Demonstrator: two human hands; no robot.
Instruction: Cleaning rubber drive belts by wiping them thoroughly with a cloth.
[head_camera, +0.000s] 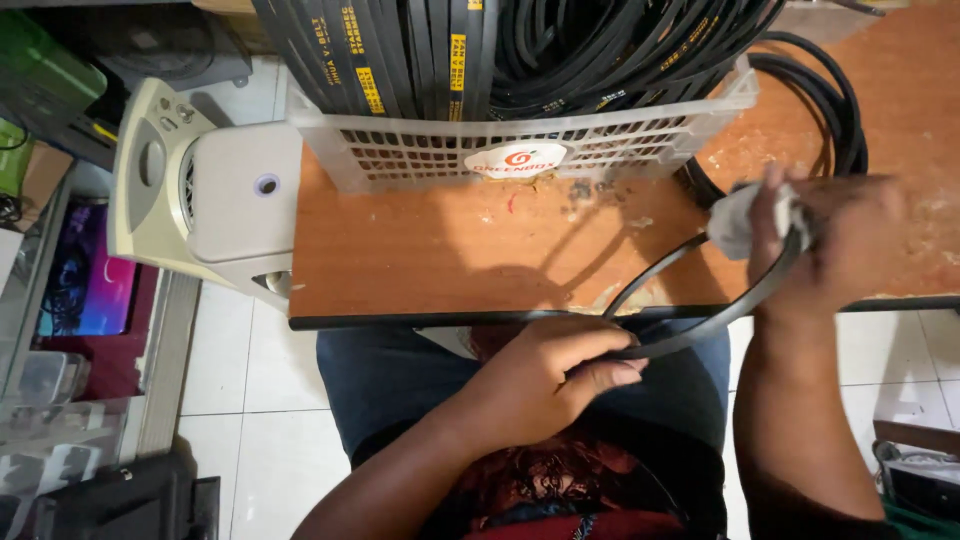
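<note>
Black belt (690, 335) stretched between both hands.
Left hand (545, 380) grips its lower end; right hand (835, 245) presses a cloth (745, 215) around it above the surface (430, 250).

The belt (700, 325) in the hands looked like matt black rubber, smooth along its side. The cloth (738, 220) pressed on it was a pale grey, soft and crumpled fabric. The table (420, 255) had a reddish wood-look top, smooth in the middle but worn and scratched to a pale, rough patch near the crate (520, 140). The crate was white plastic with a slotted wall, a little dull. The fan (200, 190) beside it had a cream plastic shell, smooth and faintly glossy. The floor tiles (250, 430) were white and shiny.
</note>
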